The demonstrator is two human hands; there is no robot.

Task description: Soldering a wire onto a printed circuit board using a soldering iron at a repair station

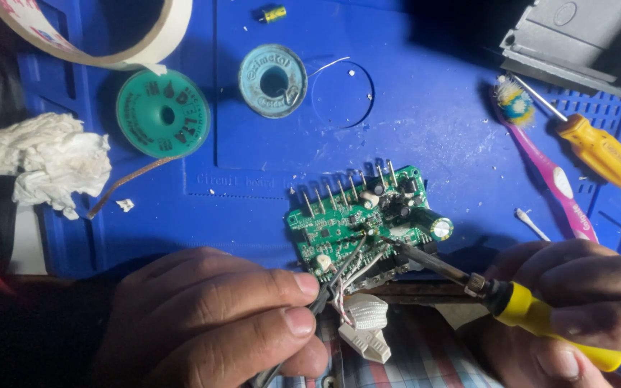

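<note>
A single head-worn camera looks steeply down, close over the blue repair mat (425,122). The green circuit board (357,223) sits just below centre, with the left hand (210,316) at seven o'clock and the right hand (576,302) at four o'clock.

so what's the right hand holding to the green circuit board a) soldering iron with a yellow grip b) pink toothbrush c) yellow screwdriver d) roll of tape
a: the right hand grips the soldering iron with its tip on the circuit board; the screwdriver and toothbrush lie apart on the blue mat.
</note>
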